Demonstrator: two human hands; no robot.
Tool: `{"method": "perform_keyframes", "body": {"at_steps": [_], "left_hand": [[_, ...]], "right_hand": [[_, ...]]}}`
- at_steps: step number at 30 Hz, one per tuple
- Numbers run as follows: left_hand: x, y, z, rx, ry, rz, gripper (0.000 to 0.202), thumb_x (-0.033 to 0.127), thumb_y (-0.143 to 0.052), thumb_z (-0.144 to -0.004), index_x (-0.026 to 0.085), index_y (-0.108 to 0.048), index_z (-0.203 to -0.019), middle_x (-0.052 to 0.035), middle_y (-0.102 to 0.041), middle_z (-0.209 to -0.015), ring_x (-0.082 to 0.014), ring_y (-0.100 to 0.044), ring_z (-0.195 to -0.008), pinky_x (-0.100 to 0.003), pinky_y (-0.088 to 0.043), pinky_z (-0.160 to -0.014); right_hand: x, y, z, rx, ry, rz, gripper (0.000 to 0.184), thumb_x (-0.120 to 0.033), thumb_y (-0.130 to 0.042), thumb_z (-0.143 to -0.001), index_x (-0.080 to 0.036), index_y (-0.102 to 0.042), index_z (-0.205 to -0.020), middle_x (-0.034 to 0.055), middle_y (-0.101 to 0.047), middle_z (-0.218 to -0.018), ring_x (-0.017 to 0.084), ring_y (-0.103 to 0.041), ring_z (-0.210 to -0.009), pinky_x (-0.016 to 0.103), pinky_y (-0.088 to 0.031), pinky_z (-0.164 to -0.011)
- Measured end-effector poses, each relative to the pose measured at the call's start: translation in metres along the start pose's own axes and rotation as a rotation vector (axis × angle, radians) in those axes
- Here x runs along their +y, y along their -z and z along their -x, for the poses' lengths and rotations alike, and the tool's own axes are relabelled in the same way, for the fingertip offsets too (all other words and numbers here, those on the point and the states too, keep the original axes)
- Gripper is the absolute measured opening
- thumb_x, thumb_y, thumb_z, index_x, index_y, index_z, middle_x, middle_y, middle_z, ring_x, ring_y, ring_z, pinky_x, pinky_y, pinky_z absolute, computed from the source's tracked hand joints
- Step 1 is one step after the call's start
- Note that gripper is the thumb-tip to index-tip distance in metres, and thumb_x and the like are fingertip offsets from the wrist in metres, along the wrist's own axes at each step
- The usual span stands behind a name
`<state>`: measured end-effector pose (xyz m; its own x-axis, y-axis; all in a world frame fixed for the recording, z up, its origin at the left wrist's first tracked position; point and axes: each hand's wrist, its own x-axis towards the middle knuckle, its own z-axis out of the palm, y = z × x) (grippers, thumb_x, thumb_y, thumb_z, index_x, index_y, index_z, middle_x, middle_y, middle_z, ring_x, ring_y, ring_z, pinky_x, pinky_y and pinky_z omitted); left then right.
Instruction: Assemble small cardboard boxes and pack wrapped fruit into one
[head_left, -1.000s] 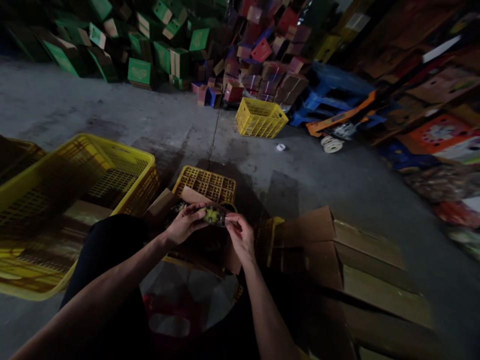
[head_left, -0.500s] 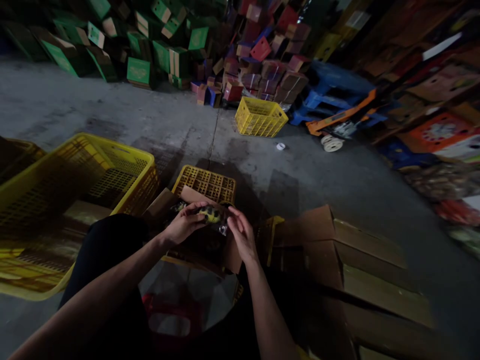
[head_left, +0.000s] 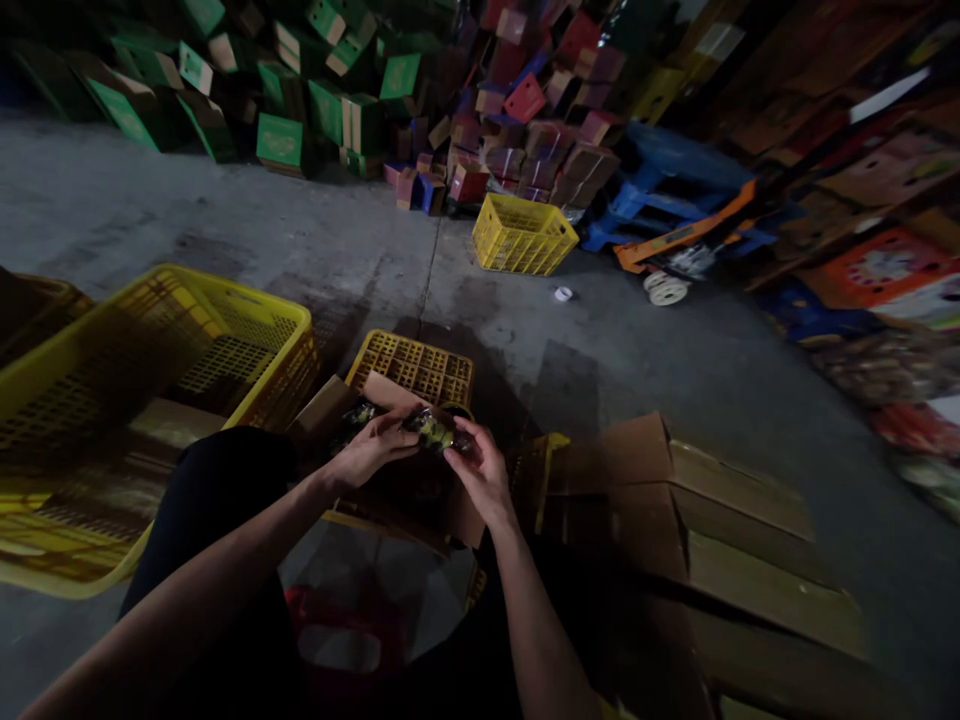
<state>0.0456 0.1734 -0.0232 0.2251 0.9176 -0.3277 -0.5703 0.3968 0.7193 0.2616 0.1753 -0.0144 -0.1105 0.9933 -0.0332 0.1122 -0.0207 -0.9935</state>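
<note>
My left hand (head_left: 373,448) and my right hand (head_left: 480,470) both grip a small yellow-and-dark wrapped item (head_left: 433,429), one hand at each end. They hold it just above an open brown cardboard box (head_left: 330,405) in front of me. The fingers of both hands are curled round the item, and what it is stays too dark to tell. Behind the box lies an upturned yellow crate (head_left: 414,367).
A large yellow mesh crate (head_left: 187,345) stands at my left. Flattened brown cartons (head_left: 712,520) lie at my right. Another yellow crate (head_left: 523,235) sits farther off by blue pallets (head_left: 660,190). Green (head_left: 279,140) and red boxes (head_left: 525,100) are heaped at the back.
My right hand let go of the item for a moment, then closed on its right end again. The left hand stayed on it throughout.
</note>
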Motion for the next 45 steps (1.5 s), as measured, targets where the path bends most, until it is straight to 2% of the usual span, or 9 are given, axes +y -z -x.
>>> {"method": "perform_keyframes", "body": {"at_steps": [4,9,16,21,28,34,40,43,45], "left_hand": [[0.0,-0.001,0.0,0.068,-0.05,-0.099,0.046,0.039,-0.092,-0.07,0.019,-0.077,-0.109,-0.0094,-0.074,-0.12,-0.0311,-0.067,-0.116,-0.049,-0.053,-0.103],[0.002,0.0,-0.002,0.134,-0.111,-0.105,0.045,0.044,-0.093,-0.066,0.017,-0.076,-0.098,-0.0091,-0.077,-0.108,-0.0278,-0.071,-0.104,-0.044,-0.057,-0.095],[0.001,0.003,-0.003,0.146,-0.158,-0.086,0.039,0.04,-0.094,-0.066,0.017,-0.075,-0.09,-0.0085,-0.077,-0.112,-0.025,-0.071,-0.103,-0.04,-0.056,-0.096],[-0.001,0.003,-0.004,0.113,-0.129,-0.047,0.038,0.038,-0.094,-0.066,0.017,-0.077,-0.093,-0.009,-0.075,-0.116,-0.0265,-0.069,-0.111,-0.041,-0.052,-0.102],[-0.003,0.005,-0.009,0.162,-0.099,0.053,0.035,0.029,-0.095,-0.063,0.017,-0.077,-0.09,-0.0051,-0.077,-0.103,-0.0212,-0.069,-0.105,-0.036,-0.051,-0.105],[-0.003,0.008,-0.011,0.141,-0.061,0.07,0.031,0.028,-0.091,-0.067,0.02,-0.077,-0.093,-0.0057,-0.076,-0.109,-0.0235,-0.069,-0.109,-0.038,-0.051,-0.105],[0.001,0.01,-0.006,0.121,0.124,0.05,0.046,0.055,-0.083,-0.076,0.024,-0.074,-0.108,-0.0086,-0.072,-0.121,-0.0281,-0.069,-0.107,-0.049,-0.057,-0.097],[0.001,0.007,-0.002,0.088,0.106,0.027,0.05,0.039,-0.093,-0.068,0.022,-0.073,-0.111,-0.0077,-0.073,-0.117,-0.0265,-0.069,-0.109,-0.048,-0.054,-0.102],[0.001,0.006,-0.002,0.093,0.069,0.027,0.053,0.027,-0.097,-0.062,0.021,-0.073,-0.108,-0.0059,-0.074,-0.108,-0.0248,-0.07,-0.105,-0.047,-0.053,-0.104]], "right_hand": [[-0.003,-0.003,0.002,-0.056,0.043,0.049,0.055,-0.034,-0.078,-0.081,-0.031,-0.064,-0.134,0.0074,-0.061,-0.142,0.026,-0.06,-0.128,0.039,-0.055,-0.102],[-0.003,-0.007,0.001,-0.086,0.011,-0.042,0.055,-0.038,-0.076,-0.083,-0.031,-0.062,-0.136,0.0063,-0.063,-0.143,0.026,-0.058,-0.134,0.042,-0.05,-0.109],[-0.001,-0.002,-0.003,0.01,-0.042,0.018,0.034,-0.042,-0.074,-0.084,-0.028,-0.075,-0.115,0.0064,-0.075,-0.121,0.025,-0.072,-0.107,0.041,-0.059,-0.097],[0.001,-0.002,0.0,0.101,-0.102,-0.085,0.032,-0.048,-0.08,-0.078,-0.026,-0.077,-0.102,0.0056,-0.076,-0.114,0.026,-0.074,-0.098,0.043,-0.063,-0.09],[0.001,-0.006,0.0,0.177,-0.17,-0.282,0.033,-0.047,-0.089,-0.069,-0.022,-0.075,-0.086,0.0037,-0.077,-0.103,0.025,-0.073,-0.1,0.047,-0.06,-0.097],[0.0,-0.007,-0.001,0.191,-0.185,-0.365,0.031,-0.043,-0.091,-0.066,-0.023,-0.073,-0.081,0.002,-0.076,-0.096,0.022,-0.073,-0.096,0.048,-0.059,-0.099],[0.006,-0.005,-0.001,0.148,-0.142,-0.252,0.025,-0.043,-0.086,-0.07,-0.024,-0.075,-0.083,0.0032,-0.076,-0.098,0.024,-0.072,-0.098,0.045,-0.057,-0.098],[0.01,-0.004,-0.002,0.119,-0.081,-0.16,0.02,-0.04,-0.083,-0.073,-0.025,-0.077,-0.084,0.0042,-0.077,-0.099,0.026,-0.071,-0.103,0.045,-0.054,-0.1],[0.011,-0.004,-0.002,0.109,-0.048,-0.135,0.017,-0.037,-0.081,-0.074,-0.025,-0.077,-0.084,0.0052,-0.077,-0.109,0.027,-0.069,-0.11,0.045,-0.052,-0.102]]}}
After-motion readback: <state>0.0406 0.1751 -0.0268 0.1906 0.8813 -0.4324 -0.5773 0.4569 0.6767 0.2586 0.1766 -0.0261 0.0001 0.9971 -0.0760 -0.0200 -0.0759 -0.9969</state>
